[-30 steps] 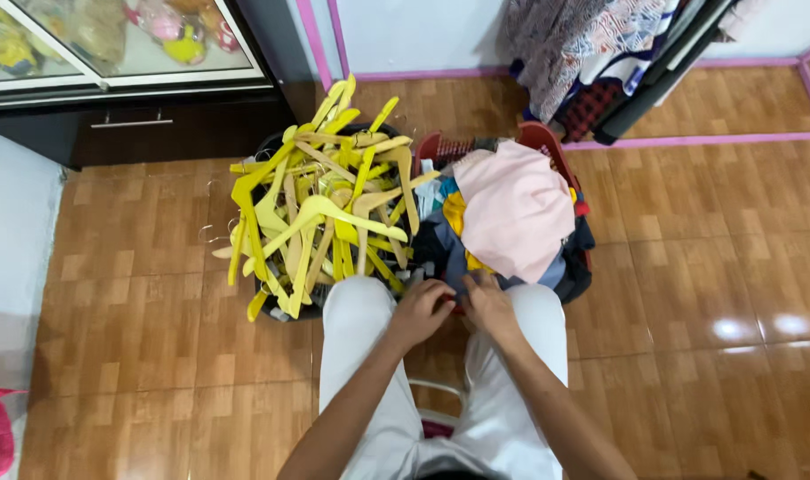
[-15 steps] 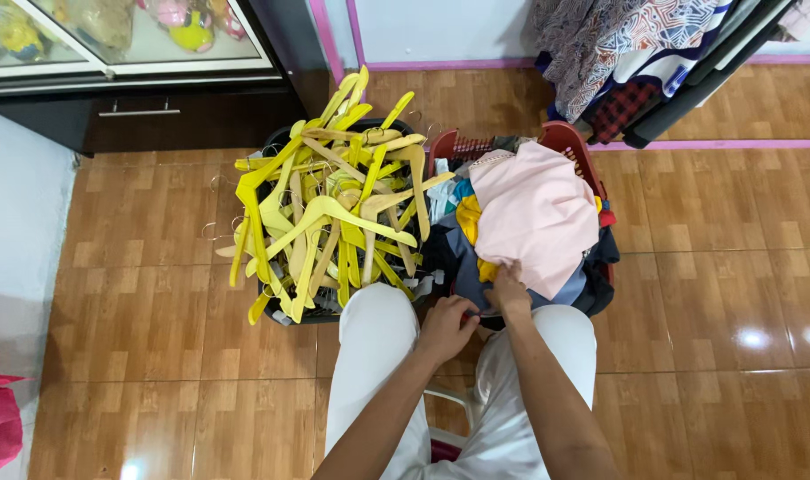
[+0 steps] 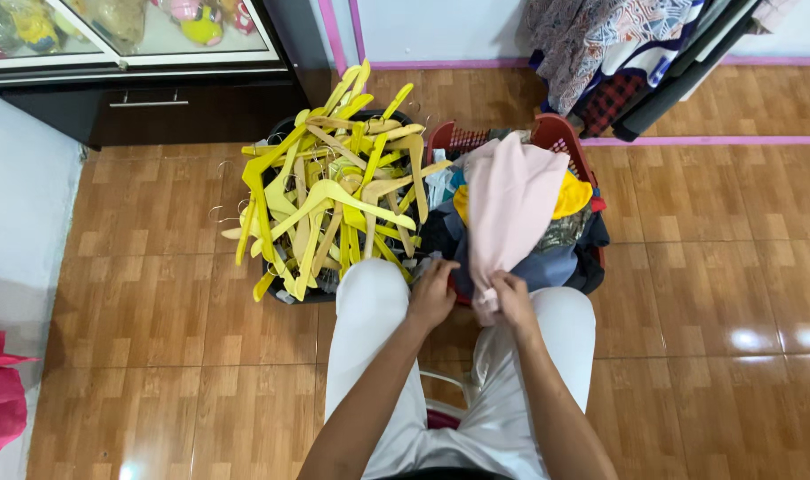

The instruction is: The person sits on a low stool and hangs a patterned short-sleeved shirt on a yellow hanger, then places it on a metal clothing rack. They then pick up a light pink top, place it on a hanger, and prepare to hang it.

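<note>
Person seen from above, head cam. Both forearms bare, no sleeves in view up to the bottom edge. No watch, rings, bracelets or gloves visible on left hand (image 3: pixel 432 298) or right hand (image 3: pixel 514 301). Legs in white trousers (image 3: pixel 369 311), plain light fabric, no pattern, a few soft creases near the lap, smooth over both knees. Top garment can't tell, only a thin dark strip at frame bottom. Feet and shoes hidden under the legs.
</note>
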